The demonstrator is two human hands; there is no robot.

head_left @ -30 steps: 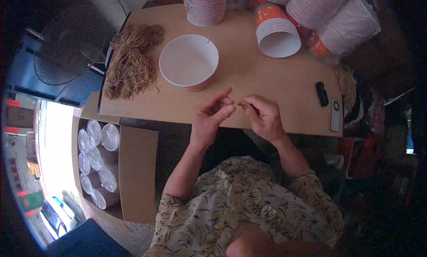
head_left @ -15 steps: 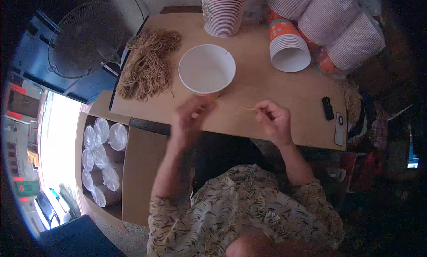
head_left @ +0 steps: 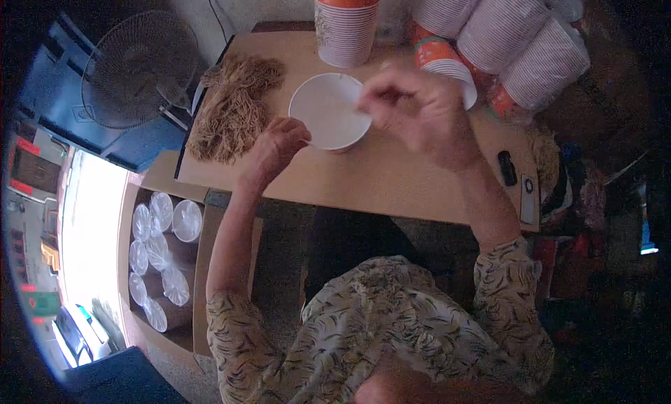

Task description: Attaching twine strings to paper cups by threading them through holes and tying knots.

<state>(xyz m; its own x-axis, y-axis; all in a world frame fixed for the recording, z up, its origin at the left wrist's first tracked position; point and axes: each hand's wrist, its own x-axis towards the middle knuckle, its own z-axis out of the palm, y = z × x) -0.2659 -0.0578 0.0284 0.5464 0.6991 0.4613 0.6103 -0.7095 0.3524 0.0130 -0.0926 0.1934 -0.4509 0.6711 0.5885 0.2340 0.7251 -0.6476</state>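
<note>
A white paper bucket (head_left: 328,117) stands on the table with its mouth facing up. My left hand (head_left: 278,147) is closed by the near left part of its rim, thumb and fingers pressed together; what they pinch is too small to make out. Raised at the bucket's right side is my right hand (head_left: 423,114), blurred, with thumb and fingers curled into a pinch. Whatever it holds cannot be made out. Left of the bucket lies a heap of tan twine strands (head_left: 237,110).
On the cardboard-brown tabletop (head_left: 391,187) a tall stack of buckets (head_left: 344,33) rises at the back. Wrapped bucket stacks (head_left: 503,26) fill the back right, beside a lying orange-and-white stack (head_left: 447,67). A black object (head_left: 507,168) lies right. A carton (head_left: 203,285) holds wrapped stacks; a fan (head_left: 140,68) stands left.
My right hand has swung up and across to the bucket's right side. My left hand has shifted left and slightly up beside the rim. The thin strand at my right fingertips no longer shows.
</note>
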